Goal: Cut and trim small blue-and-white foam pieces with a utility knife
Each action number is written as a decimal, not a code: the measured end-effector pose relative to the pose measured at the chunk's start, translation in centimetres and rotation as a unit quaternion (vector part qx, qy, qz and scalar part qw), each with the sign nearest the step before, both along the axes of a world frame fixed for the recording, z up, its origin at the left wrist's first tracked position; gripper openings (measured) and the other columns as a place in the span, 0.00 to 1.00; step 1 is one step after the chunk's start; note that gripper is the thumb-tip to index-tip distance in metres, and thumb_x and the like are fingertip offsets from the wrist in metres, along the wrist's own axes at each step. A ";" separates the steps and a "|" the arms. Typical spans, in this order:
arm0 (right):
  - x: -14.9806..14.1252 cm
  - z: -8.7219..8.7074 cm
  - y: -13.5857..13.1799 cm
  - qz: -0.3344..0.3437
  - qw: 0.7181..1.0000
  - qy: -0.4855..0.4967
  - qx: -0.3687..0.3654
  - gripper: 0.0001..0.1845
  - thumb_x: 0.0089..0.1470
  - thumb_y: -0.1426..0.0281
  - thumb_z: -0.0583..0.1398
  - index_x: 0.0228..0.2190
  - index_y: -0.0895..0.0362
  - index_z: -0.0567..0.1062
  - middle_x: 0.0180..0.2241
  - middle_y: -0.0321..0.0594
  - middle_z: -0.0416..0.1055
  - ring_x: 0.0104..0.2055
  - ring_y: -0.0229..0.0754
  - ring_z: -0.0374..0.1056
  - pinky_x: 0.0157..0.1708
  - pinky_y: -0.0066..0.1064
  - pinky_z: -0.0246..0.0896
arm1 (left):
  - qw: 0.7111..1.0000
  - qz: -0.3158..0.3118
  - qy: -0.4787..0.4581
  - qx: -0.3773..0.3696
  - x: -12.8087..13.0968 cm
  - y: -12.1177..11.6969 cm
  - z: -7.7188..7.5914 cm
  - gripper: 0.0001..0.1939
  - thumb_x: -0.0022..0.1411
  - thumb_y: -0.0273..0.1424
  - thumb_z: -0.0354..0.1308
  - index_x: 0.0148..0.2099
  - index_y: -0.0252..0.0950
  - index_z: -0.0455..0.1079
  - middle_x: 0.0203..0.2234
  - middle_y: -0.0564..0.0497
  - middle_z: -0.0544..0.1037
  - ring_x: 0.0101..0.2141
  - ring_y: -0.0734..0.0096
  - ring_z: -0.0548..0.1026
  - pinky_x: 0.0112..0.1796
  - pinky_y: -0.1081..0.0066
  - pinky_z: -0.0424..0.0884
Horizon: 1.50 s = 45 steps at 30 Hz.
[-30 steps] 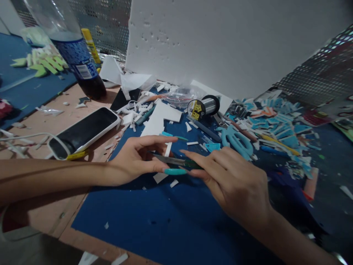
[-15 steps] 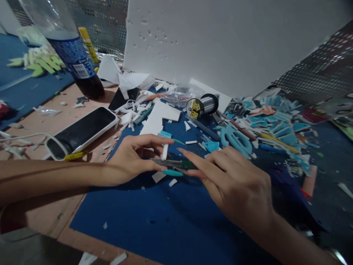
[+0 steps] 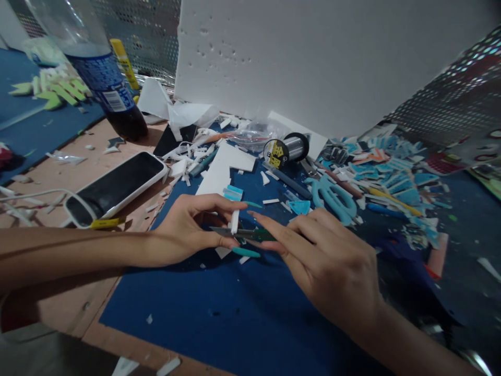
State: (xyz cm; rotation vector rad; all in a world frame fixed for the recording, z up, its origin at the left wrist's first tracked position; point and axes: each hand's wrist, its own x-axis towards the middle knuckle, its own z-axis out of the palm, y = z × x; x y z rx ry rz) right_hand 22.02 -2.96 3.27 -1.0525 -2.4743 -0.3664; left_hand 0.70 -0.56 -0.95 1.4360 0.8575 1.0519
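My left hand [image 3: 188, 224] pinches a small white foam strip [image 3: 235, 220] upright between its thumb and fingers. Closed around a craft knife [image 3: 263, 235] with a green handle, my right hand [image 3: 331, 261] holds the blade flat across the strip's lower part, pointing left between my left thumb and fingers. Whether the edge has cut in is too small to tell. Both hands hover over a dark blue mat [image 3: 219, 308]. Just behind my left fingertips lie a light-blue piece [image 3: 234, 192] and a white foam sheet [image 3: 215, 175].
Light-blue scissors [image 3: 334, 198] and a wire spool [image 3: 287, 150] lie behind my hands. A phone [image 3: 117, 185] and a cola bottle [image 3: 104, 83] are on the left. Blue and white scraps [image 3: 395, 177] pile up on the right. A large white board [image 3: 297, 57] stands behind.
My left fingers and the strip have shifted slightly, showing more of the light-blue piece behind. The knife blade has stayed at the strip's lower part with small movements.
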 end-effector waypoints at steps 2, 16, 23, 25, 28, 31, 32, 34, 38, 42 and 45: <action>0.0 -0.1 0.0 0.001 1.000 0.001 -0.008 0.13 0.60 0.70 0.57 0.43 0.59 0.80 0.19 0.37 0.67 0.24 0.40 0.60 0.24 0.31 0.51 | 1.000 -0.010 0.007 0.015 -0.1 -0.1 -0.1 0.20 0.44 0.26 0.73 0.43 0.36 0.78 0.32 0.49 0.80 0.33 0.69 0.77 0.35 0.75 0.78; -0.2 -0.4 0.3 0.016 1.000 0.007 -0.020 0.14 0.60 0.70 0.57 0.43 0.61 0.79 0.20 0.38 0.68 0.25 0.40 0.62 0.26 0.31 0.55 | 0.999 -0.021 0.004 -0.038 0.0 0.0 0.0 0.24 0.45 0.21 0.69 0.47 0.34 0.73 0.30 0.52 0.80 0.33 0.69 0.80 0.34 0.76 0.79; 0.5 -0.4 0.5 -0.021 0.996 0.075 -0.032 0.13 0.62 0.73 0.54 0.38 0.62 0.78 0.22 0.40 0.72 0.24 0.40 0.66 0.26 0.30 0.58 | 0.987 -0.078 -0.072 -0.122 0.1 0.7 -0.3 0.21 0.49 0.20 0.68 0.47 0.34 0.73 0.31 0.51 0.82 0.34 0.68 0.81 0.34 0.74 0.79; 0.8 -0.4 0.9 -0.069 0.979 0.141 -0.127 0.15 0.63 0.71 0.52 0.31 0.60 0.77 0.19 0.39 0.72 0.22 0.38 0.67 0.24 0.29 0.59 | 0.980 -0.103 -0.082 -0.146 0.0 0.7 -0.2 0.25 0.51 0.21 0.67 0.52 0.35 0.70 0.31 0.51 0.82 0.35 0.68 0.81 0.36 0.74 0.78; 0.9 -0.3 1.7 -0.119 0.877 0.259 -0.387 0.22 0.65 0.63 0.48 0.24 0.57 0.71 0.13 0.34 0.67 0.15 0.36 0.64 0.17 0.26 0.59 | 0.975 -0.121 -0.089 -0.163 0.0 0.7 -0.1 0.22 0.56 0.25 0.66 0.52 0.34 0.69 0.35 0.48 0.82 0.39 0.68 0.80 0.39 0.74 0.77; 0.7 -0.2 2.2 -0.144 0.785 0.345 -0.495 0.18 0.63 0.59 0.50 0.29 0.57 0.68 0.13 0.30 0.65 0.12 0.34 0.62 0.12 0.24 0.59 | 0.975 -0.110 -0.085 -0.175 0.1 0.6 -0.1 0.21 0.57 0.27 0.65 0.52 0.33 0.67 0.35 0.47 0.82 0.39 0.67 0.80 0.40 0.73 0.77; 0.5 -0.1 2.2 -0.148 0.771 0.358 -0.506 0.17 0.63 0.58 0.51 0.30 0.57 0.68 0.14 0.30 0.65 0.11 0.33 0.60 0.11 0.23 0.57 | 0.975 -0.104 -0.085 -0.179 0.1 0.6 -0.1 0.21 0.56 0.28 0.66 0.52 0.33 0.67 0.34 0.48 0.82 0.39 0.67 0.80 0.40 0.73 0.77; 0.2 0.3 1.8 -0.144 0.751 0.363 -0.532 0.18 0.62 0.57 0.51 0.29 0.57 0.68 0.13 0.30 0.65 0.10 0.32 0.58 0.09 0.22 0.55 | 0.974 -0.097 -0.087 -0.183 0.2 0.6 -0.1 0.20 0.56 0.28 0.66 0.50 0.33 0.67 0.33 0.48 0.82 0.38 0.67 0.80 0.40 0.72 0.77; -0.1 0.8 0.5 -0.115 0.764 0.321 -0.548 0.21 0.63 0.58 0.50 0.24 0.57 0.68 0.11 0.32 0.67 0.08 0.31 0.58 0.08 0.21 0.53 | 0.972 -0.095 -0.097 -0.191 0.3 0.8 -0.4 0.13 0.54 0.27 0.67 0.42 0.33 0.71 0.34 0.49 0.81 0.38 0.68 0.80 0.42 0.71 0.76; -0.1 0.7 -0.1 -0.095 0.818 0.258 -0.506 0.20 0.63 0.63 0.50 0.22 0.56 0.69 0.09 0.30 0.64 0.06 0.31 0.55 0.08 0.21 0.50 | 0.969 -0.104 -0.117 -0.190 0.2 0.9 -0.6 0.11 0.54 0.24 0.66 0.41 0.34 0.75 0.34 0.51 0.82 0.37 0.70 0.80 0.41 0.73 0.77; -0.1 0.5 -0.1 -0.098 0.828 0.243 -0.495 0.19 0.62 0.64 0.50 0.22 0.56 0.70 0.08 0.30 0.63 0.07 0.33 0.57 0.08 0.22 0.50 | 0.967 -0.111 -0.136 -0.183 0.2 0.9 -0.7 0.10 0.55 0.21 0.65 0.41 0.36 0.76 0.34 0.53 0.82 0.37 0.75 0.80 0.41 0.77 0.76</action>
